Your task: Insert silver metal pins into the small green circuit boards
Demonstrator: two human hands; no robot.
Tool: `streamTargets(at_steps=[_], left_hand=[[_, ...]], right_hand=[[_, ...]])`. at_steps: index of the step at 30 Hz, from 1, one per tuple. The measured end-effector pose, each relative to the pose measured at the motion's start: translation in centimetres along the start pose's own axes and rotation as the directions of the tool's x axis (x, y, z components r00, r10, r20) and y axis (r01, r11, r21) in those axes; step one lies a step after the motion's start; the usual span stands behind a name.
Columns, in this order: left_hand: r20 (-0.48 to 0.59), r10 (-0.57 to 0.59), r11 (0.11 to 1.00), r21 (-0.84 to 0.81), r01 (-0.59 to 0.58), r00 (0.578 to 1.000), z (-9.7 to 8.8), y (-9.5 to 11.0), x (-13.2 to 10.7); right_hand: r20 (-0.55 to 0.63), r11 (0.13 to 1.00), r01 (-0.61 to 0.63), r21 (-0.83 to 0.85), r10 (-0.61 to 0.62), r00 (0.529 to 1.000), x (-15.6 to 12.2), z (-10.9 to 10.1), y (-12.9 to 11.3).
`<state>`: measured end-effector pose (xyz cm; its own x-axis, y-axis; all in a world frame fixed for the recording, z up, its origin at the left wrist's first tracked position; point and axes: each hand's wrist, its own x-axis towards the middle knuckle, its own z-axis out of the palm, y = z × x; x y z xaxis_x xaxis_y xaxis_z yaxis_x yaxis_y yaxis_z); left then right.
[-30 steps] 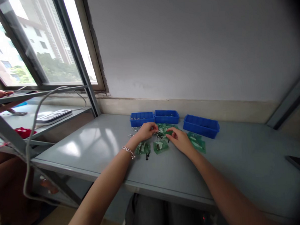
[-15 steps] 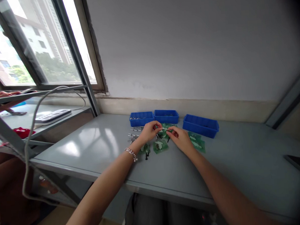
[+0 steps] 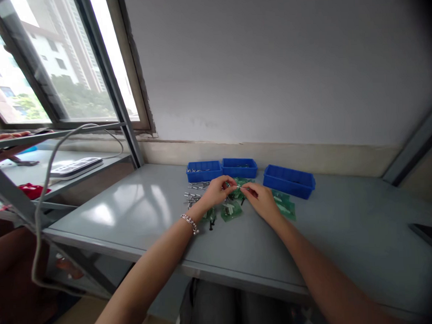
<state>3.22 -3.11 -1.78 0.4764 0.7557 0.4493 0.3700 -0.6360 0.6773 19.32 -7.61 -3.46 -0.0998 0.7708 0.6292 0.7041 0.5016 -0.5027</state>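
Note:
My left hand and my right hand meet above several small green circuit boards lying on the grey table. Both hands pinch the ends of a thin metal pin held between them, a little above the boards. A bracelet sits on my left wrist. Loose metal pins lie just left of my left hand. More green boards lie to the right of my right hand.
Three blue bins stand in a row behind the boards, by the wall. A metal frame post and a hanging cable are at left. A white power strip lies on the neighbouring bench, where another person's hand shows.
My left hand lifted from the boards with a thin pin, and my right hand came up to take its other end. Both hands now hold it slightly nearer me.

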Motion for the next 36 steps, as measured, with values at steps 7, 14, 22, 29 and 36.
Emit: streamTargets(at_steps=[7, 14, 22, 29, 36], left_hand=[[0.073, 0.003, 1.0, 0.021, -0.005, 0.997, -0.03, 0.43, -0.21], [0.073, 0.003, 0.999, 0.032, -0.006, 0.997, -0.07, 0.43, -0.19], [0.075, -0.001, 0.999, 0.041, -0.002, 0.997, 0.09, 0.08, -0.16], [0.072, -0.001, 0.999, 0.038, -0.002, 0.997, 0.03, 0.15, -0.14], [0.052, 0.021, 1.0, 0.019, -0.022, 0.998, 0.05, -0.1, -0.13]], right_hand=[[-0.004, 1.0, 0.001, -0.009, -0.001, 1.0, 0.01, 0.21, 0.19], [-0.007, 1.0, -0.003, -0.01, 0.003, 1.0, -0.01, 0.2, 0.2], [-0.011, 1.0, -0.005, -0.004, 0.005, 1.0, -0.05, 0.15, 0.18], [-0.007, 1.0, -0.003, -0.018, 0.003, 1.0, -0.03, 0.09, 0.05], [0.003, 1.0, 0.002, -0.025, -0.002, 1.0, -0.01, 0.2, 0.23]])
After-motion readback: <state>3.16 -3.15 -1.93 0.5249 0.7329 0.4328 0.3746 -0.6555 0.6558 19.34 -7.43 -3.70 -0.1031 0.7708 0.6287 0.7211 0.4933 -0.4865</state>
